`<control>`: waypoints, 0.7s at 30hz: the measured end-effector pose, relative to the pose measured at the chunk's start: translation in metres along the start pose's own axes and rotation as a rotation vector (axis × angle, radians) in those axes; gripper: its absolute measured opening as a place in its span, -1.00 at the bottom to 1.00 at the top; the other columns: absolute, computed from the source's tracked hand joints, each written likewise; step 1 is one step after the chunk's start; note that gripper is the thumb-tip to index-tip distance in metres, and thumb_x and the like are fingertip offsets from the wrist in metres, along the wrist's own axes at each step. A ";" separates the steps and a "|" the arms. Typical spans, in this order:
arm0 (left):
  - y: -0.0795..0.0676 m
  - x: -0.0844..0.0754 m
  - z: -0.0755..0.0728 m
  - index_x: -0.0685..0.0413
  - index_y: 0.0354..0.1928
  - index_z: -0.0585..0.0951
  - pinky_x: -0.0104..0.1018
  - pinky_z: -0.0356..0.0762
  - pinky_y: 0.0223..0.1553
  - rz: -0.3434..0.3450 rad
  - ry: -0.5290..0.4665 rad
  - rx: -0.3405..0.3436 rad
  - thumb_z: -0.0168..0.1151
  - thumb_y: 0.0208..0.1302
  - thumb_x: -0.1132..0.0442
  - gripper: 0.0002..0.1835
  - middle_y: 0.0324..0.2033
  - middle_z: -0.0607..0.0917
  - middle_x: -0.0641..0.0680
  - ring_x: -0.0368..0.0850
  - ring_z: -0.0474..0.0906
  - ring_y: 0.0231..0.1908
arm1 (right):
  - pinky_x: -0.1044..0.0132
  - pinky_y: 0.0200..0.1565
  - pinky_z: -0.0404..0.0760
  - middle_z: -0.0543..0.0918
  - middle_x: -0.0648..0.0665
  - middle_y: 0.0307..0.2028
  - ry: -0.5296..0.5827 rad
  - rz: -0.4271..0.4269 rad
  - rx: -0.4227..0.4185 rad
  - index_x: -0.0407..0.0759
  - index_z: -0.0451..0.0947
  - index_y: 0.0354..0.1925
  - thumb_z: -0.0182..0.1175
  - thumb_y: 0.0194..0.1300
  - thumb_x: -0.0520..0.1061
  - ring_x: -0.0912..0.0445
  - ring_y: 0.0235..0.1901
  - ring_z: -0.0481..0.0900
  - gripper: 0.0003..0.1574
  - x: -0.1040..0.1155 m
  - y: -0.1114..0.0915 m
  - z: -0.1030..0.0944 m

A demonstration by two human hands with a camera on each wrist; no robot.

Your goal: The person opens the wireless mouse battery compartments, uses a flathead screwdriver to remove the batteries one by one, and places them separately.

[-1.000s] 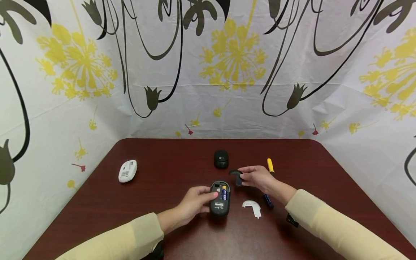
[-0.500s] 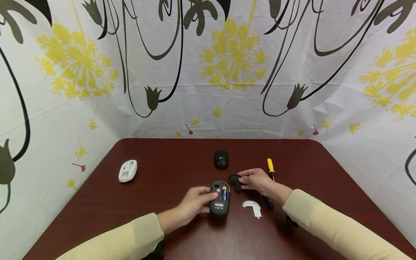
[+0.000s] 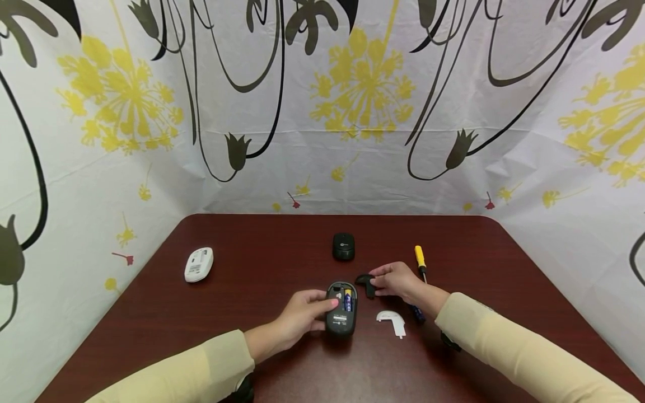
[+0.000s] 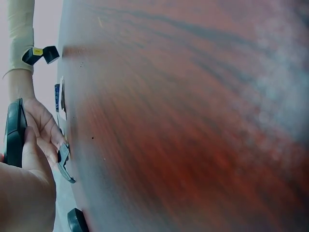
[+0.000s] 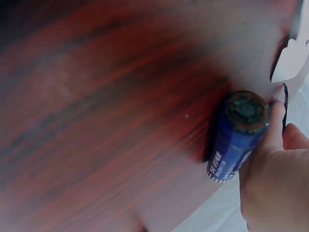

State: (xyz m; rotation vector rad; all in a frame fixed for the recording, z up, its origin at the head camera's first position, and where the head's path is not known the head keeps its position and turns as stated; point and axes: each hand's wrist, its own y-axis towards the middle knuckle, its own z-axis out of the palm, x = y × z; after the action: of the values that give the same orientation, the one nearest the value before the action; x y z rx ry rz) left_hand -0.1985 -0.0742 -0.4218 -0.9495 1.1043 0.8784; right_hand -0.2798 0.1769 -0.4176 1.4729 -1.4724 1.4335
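My left hand (image 3: 302,314) grips a dark computer mouse (image 3: 340,324), its underside facing up, thumb on its edge. A blue battery (image 3: 348,300) sits in the mouse's uncovered compartment. To the right, my right hand (image 3: 398,281) pinches a black curved battery cover (image 3: 369,288) by its side, low over the table. In the left wrist view the cover (image 4: 64,162) hangs at the fingertips beside the mouse (image 4: 16,133). Below the right hand lies a white battery cover (image 3: 393,323). A loose blue battery (image 5: 236,137) lies close to the right hand, partly hidden by the wrist in the head view.
A white mouse (image 3: 199,265) lies upside down at the left of the brown table (image 3: 252,246). A small black mouse (image 3: 344,247) stands at the back middle. A screwdriver with a yellow handle (image 3: 420,256) lies beyond the right hand.
My right hand has come slightly down toward the table with the black cover, which has changed its tilt. The left hand and its mouse have stayed put.
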 end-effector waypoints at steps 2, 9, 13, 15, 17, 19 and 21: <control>0.000 0.000 0.000 0.44 0.13 0.48 -0.13 0.67 -0.18 0.000 0.005 0.000 0.27 0.32 0.24 -0.54 -0.11 0.67 0.24 0.02 0.67 -0.18 | 0.14 -0.21 0.70 0.60 -0.36 -0.09 -0.023 -0.007 -0.002 -0.55 0.46 0.09 0.14 0.34 -0.40 0.02 -0.29 0.66 -0.63 -0.001 0.000 0.000; 0.001 0.000 0.000 0.43 0.13 0.49 -0.14 0.67 -0.19 0.002 0.011 -0.002 0.28 0.31 0.23 -0.54 -0.12 0.67 0.23 0.01 0.67 -0.19 | 0.09 -0.24 0.70 0.63 -0.35 -0.11 -0.110 -0.031 -0.036 -0.54 0.49 0.06 0.17 0.32 -0.38 -0.02 -0.23 0.66 -0.64 0.001 -0.002 0.003; 0.001 0.000 0.000 0.44 0.13 0.49 -0.15 0.67 -0.20 0.002 0.016 -0.004 0.28 0.31 0.23 -0.53 -0.13 0.68 0.23 0.00 0.67 -0.20 | 0.10 -0.27 0.70 0.64 -0.33 -0.13 -0.161 -0.039 -0.066 -0.52 0.53 0.03 0.20 0.30 -0.38 -0.02 -0.24 0.66 -0.66 0.001 -0.001 0.004; 0.000 0.000 0.000 0.44 0.12 0.49 -0.16 0.68 -0.21 0.000 0.019 -0.008 0.28 0.31 0.23 -0.54 -0.14 0.68 0.22 0.00 0.67 -0.21 | 0.11 -0.29 0.71 0.65 -0.31 -0.16 -0.186 -0.047 -0.077 -0.50 0.54 0.02 0.21 0.29 -0.37 -0.01 -0.26 0.66 -0.67 0.001 -0.001 0.004; 0.000 0.000 0.000 0.44 0.12 0.49 -0.16 0.68 -0.21 -0.003 0.022 -0.012 0.27 0.31 0.23 -0.54 -0.14 0.68 0.22 0.00 0.68 -0.21 | 0.12 -0.30 0.71 0.66 -0.28 -0.19 -0.207 -0.056 -0.088 -0.49 0.56 -0.01 0.23 0.28 -0.37 0.00 -0.28 0.66 -0.68 0.001 -0.001 0.004; 0.000 0.000 0.000 0.43 0.12 0.49 -0.17 0.68 -0.21 -0.007 0.024 -0.015 0.27 0.31 0.24 -0.55 -0.14 0.68 0.22 -0.01 0.68 -0.21 | 0.13 -0.30 0.71 0.66 -0.26 -0.23 -0.220 -0.061 -0.099 -0.47 0.58 -0.03 0.24 0.27 -0.36 0.01 -0.29 0.66 -0.70 0.001 0.000 0.005; -0.001 0.000 0.000 0.43 0.12 0.49 -0.17 0.68 -0.21 -0.011 0.027 -0.018 0.27 0.32 0.23 -0.55 -0.14 0.68 0.22 -0.01 0.68 -0.21 | 0.13 -0.30 0.71 0.66 -0.24 -0.25 -0.234 -0.070 -0.104 -0.47 0.59 -0.04 0.25 0.26 -0.36 0.02 -0.30 0.66 -0.71 0.001 0.000 0.005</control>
State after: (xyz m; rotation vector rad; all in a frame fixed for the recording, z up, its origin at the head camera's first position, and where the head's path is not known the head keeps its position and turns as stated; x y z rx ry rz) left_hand -0.1977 -0.0740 -0.4216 -0.9838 1.1144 0.8702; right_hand -0.2789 0.1720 -0.4181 1.6531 -1.5912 1.1563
